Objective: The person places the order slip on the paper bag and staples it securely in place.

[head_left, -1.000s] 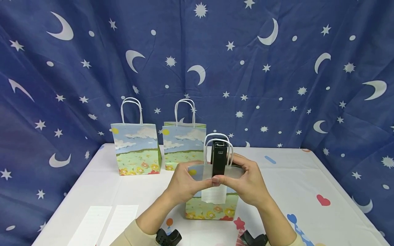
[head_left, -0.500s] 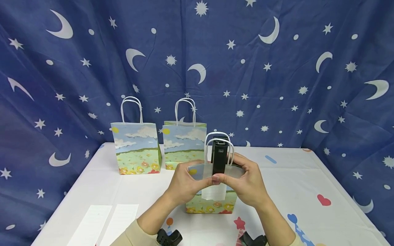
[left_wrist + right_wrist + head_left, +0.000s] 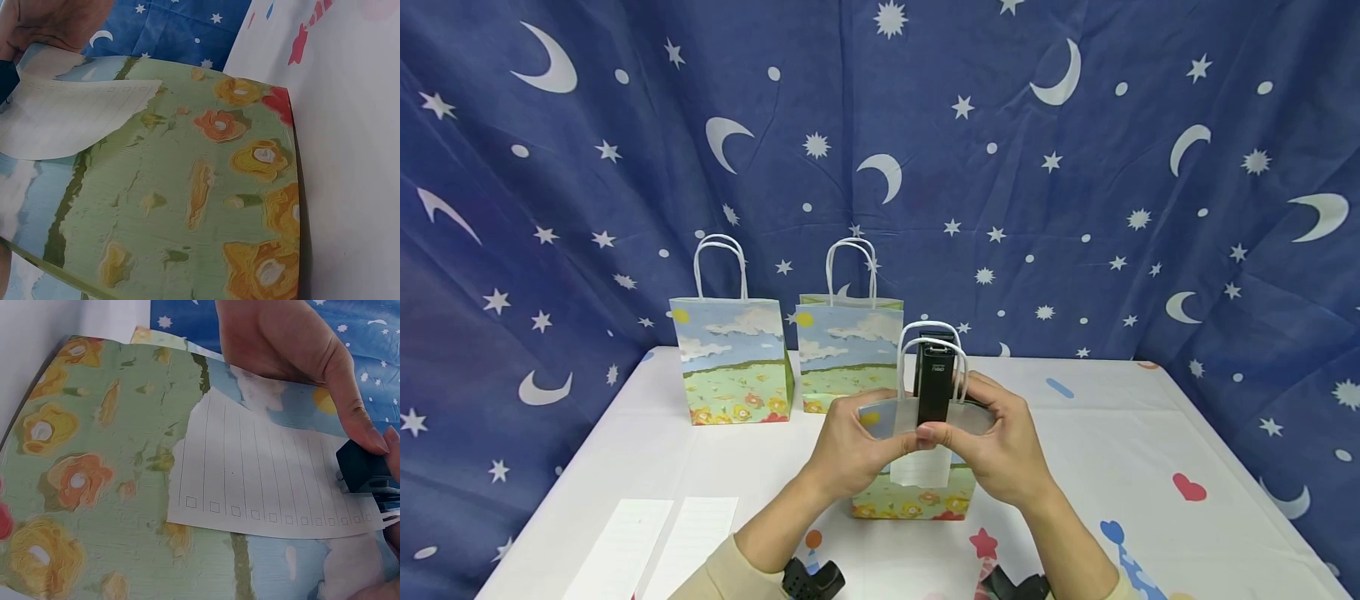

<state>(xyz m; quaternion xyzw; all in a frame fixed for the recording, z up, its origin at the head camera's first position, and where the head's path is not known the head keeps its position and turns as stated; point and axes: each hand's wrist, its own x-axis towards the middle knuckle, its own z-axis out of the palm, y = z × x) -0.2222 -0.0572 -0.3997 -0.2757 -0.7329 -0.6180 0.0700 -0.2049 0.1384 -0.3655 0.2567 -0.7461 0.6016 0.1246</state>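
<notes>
A black stapler (image 3: 935, 379) was at the top of the front paper bag (image 3: 913, 503), poking up between its white handles (image 3: 927, 324), with its near end over a white paper slip (image 3: 921, 469). The slip lay flat on the front of the bag, and its bottom edge looked torn. From the right wrist, you could see thin lines and a row of little boxes on it. The left hand (image 3: 852, 439) was bent round one side of the bag's top, and the right hand (image 3: 1002, 439) was bent round the other side. Both hands were pinching the stapler, with the two thumbs meeting on its near end. The other fingers were mostly hidden behind the bag, so I cannot tell just how they lay. The bag had a yellow sun, clouds, grass and flowers on it. Two more bags like it, a left back bag (image 3: 733, 362) and a middle back bag (image 3: 850, 350), stood farther back on the white tablecloth (image 3: 1105, 433). Two long paper sheets (image 3: 625, 546) lay side by side near the left arm. Behind everything hung a blue curtain (image 3: 1000, 200) with moons and stars.
</notes>
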